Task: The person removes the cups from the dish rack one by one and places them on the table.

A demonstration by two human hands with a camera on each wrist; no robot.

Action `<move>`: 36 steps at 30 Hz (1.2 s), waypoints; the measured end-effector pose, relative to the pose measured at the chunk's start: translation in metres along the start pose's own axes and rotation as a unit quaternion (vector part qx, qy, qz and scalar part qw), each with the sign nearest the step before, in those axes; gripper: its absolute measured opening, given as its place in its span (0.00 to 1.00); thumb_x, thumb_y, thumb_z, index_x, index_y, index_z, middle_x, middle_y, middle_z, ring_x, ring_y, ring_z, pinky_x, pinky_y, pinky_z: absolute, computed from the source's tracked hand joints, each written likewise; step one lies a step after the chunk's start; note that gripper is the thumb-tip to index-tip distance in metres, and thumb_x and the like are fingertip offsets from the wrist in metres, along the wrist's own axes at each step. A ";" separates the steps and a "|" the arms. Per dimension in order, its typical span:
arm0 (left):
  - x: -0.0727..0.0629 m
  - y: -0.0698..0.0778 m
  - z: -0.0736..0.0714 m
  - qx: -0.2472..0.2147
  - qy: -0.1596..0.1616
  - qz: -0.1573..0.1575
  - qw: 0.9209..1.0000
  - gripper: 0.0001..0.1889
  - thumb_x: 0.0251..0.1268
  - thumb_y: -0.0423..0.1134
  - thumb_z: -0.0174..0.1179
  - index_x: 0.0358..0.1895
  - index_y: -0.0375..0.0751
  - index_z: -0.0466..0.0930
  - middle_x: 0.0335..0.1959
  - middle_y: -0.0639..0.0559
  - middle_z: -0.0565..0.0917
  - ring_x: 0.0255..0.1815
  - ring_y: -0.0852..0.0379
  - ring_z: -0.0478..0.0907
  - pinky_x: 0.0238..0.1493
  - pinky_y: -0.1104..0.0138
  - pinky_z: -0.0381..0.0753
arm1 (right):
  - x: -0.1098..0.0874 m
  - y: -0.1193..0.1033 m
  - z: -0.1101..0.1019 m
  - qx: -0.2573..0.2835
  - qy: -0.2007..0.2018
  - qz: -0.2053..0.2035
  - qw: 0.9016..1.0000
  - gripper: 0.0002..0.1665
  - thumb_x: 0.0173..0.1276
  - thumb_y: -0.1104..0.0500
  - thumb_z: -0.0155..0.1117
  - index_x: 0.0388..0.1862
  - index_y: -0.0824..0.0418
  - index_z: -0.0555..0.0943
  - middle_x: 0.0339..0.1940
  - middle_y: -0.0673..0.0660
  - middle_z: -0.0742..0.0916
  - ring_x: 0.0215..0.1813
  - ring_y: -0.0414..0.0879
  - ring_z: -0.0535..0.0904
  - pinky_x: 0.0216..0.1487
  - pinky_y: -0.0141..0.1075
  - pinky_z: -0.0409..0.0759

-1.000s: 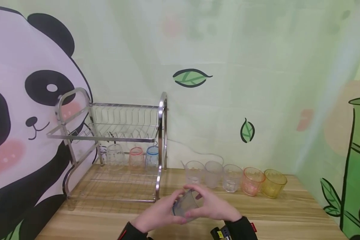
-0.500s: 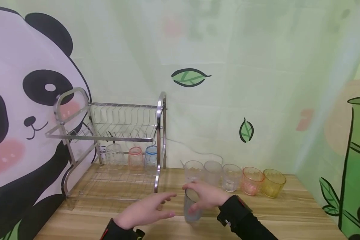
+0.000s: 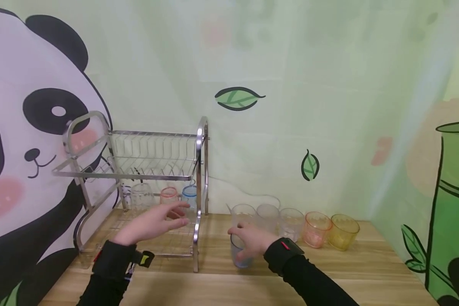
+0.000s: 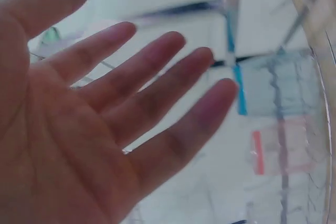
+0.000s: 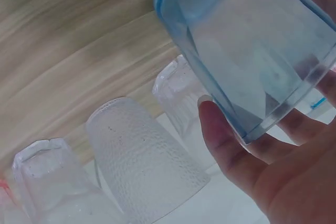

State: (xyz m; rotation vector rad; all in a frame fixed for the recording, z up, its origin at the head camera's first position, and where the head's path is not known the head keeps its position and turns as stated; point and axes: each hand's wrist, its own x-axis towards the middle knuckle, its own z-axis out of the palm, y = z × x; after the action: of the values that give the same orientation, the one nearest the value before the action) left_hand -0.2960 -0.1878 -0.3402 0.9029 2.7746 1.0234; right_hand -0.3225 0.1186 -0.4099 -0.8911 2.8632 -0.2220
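A bluish see-through drinking glass [image 3: 241, 257] stands upright in my right hand [image 3: 254, 241], in front of the leftmost glass of the back row. In the right wrist view, the thumb and fingertips grip this tumbler [image 5: 252, 51] near its rim. My left hand [image 3: 154, 222] holds nothing; its fingers are spread in the left wrist view. It hovers before the rack's lower level, overlapping the glasses there in the head view. Upside down on that level stand a blue-ended glass [image 3: 189, 193], a pink-ended glass [image 3: 169, 195] and a clear glass [image 3: 140, 197].
The two-level metal dish rack [image 3: 130, 175] stands at the left of the wooden table [image 3: 199, 289]. Along the back wall runs a row: a clear glass [image 3: 242, 211], a frosted glass [image 3: 268, 214], another clear glass [image 3: 290, 225], a pink glass [image 3: 316, 231] and a yellow glass [image 3: 343, 233].
Both hands held the tilted glass at first. My left hand let go and moved left and up to the rack, while my right hand set the glass upright and moved it slightly toward the back.
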 end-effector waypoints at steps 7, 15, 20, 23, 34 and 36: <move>0.043 -0.025 -0.006 0.055 0.044 0.002 0.998 0.17 0.74 0.36 0.54 0.60 0.32 0.75 0.51 0.40 0.78 0.51 0.45 0.77 0.46 0.55 0.80 | 0.003 0.003 0.003 -0.002 0.018 0.016 1.000 0.41 0.54 0.50 0.79 0.66 0.52 0.74 0.69 0.63 0.72 0.66 0.58 0.69 0.58 0.52 0.76; 0.074 -0.036 -0.002 0.082 0.070 -0.013 0.994 0.15 0.72 0.33 0.54 0.57 0.32 0.77 0.55 0.35 0.79 0.54 0.39 0.76 0.51 0.51 0.78 | 0.001 0.005 0.008 -0.056 0.069 -0.016 0.996 0.39 0.54 0.47 0.78 0.65 0.51 0.77 0.71 0.61 0.69 0.70 0.58 0.63 0.60 0.46 0.75; 0.087 -0.041 0.000 0.112 0.072 -0.021 0.991 0.14 0.71 0.33 0.55 0.56 0.33 0.77 0.57 0.35 0.77 0.51 0.42 0.78 0.47 0.53 0.78 | -0.001 0.004 0.007 -0.037 0.080 0.001 0.996 0.38 0.53 0.49 0.79 0.64 0.52 0.77 0.71 0.62 0.67 0.70 0.58 0.61 0.56 0.44 0.78; 0.092 -0.044 0.002 0.131 0.065 -0.037 0.989 0.15 0.70 0.34 0.57 0.57 0.33 0.77 0.59 0.35 0.76 0.52 0.42 0.77 0.47 0.52 0.78 | -0.002 0.004 0.007 -0.029 0.080 0.008 0.996 0.38 0.54 0.50 0.79 0.65 0.52 0.77 0.71 0.62 0.66 0.70 0.58 0.61 0.55 0.43 0.78; 0.115 -0.058 0.012 0.206 0.052 -0.090 0.973 0.24 0.65 0.37 0.64 0.64 0.38 0.73 0.63 0.35 0.74 0.62 0.37 0.71 0.51 0.43 0.76 | -0.001 0.005 0.010 -0.031 0.077 0.017 0.996 0.40 0.53 0.48 0.79 0.66 0.51 0.76 0.72 0.64 0.64 0.71 0.59 0.58 0.54 0.45 0.79; 0.118 -0.061 0.013 0.214 0.050 -0.099 0.971 0.28 0.64 0.38 0.65 0.66 0.38 0.71 0.64 0.34 0.73 0.64 0.37 0.69 0.52 0.41 0.75 | -0.001 0.006 0.011 -0.034 0.076 0.018 0.996 0.43 0.53 0.47 0.79 0.67 0.51 0.75 0.72 0.64 0.64 0.72 0.59 0.58 0.54 0.45 0.79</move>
State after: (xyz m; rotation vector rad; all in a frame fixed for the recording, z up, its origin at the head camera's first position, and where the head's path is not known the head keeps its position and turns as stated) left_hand -0.4213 -0.1539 -0.3700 0.5961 3.1542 0.4588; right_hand -0.3234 0.1225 -0.4216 -0.8692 3.0420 -0.1984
